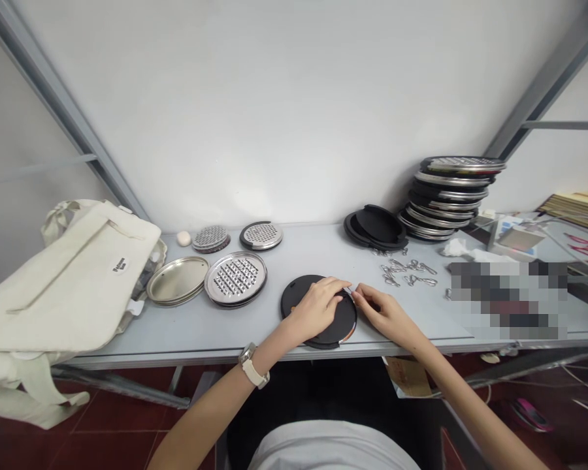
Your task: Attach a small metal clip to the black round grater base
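Observation:
A round black disc [296,295] lies flat on the grey table [200,326] in front of me. My left hand [317,307], with a watch on its wrist, rests palm down on top of the disc. My right hand [383,311] is at the disc's right edge, fingertips pinched together close to my left fingertips, perhaps on a small metal piece; I cannot tell what it holds. Several small metal clips [408,272] lie just beyond my right hand.
A perforated metal grater disc [235,278] and a plain metal plate [177,279] lie at left, two smaller graters [261,235] behind them. A cream cloth bag [73,274] fills the left end. Black lids [376,227] and a tall disc stack [448,196] stand at back right.

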A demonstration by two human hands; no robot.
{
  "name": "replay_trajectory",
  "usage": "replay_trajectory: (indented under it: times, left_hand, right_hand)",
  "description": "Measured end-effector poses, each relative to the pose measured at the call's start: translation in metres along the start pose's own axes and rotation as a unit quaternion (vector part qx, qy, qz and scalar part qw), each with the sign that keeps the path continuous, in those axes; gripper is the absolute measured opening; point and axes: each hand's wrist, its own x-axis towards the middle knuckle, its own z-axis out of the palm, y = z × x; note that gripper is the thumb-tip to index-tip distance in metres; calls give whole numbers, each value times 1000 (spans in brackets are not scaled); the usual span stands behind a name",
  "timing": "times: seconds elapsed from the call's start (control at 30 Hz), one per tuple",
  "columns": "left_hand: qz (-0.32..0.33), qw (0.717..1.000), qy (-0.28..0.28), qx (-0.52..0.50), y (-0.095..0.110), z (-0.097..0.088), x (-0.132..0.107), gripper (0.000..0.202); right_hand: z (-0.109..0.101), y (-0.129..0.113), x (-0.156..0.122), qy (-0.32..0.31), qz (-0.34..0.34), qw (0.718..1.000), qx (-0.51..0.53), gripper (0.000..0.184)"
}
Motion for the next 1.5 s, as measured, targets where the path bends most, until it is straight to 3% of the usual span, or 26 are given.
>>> replay_trajectory:
  times: [0.33,1.5]
  left_hand:
    - [-7,1000,-8,1,1,-1,0,36]
    - [5,1000,3,-18,0,0,2,33]
  right_hand:
    - [-3,0,1,7,18,999,40,36]
    - [0,4,0,-6,3,1000,8,29]
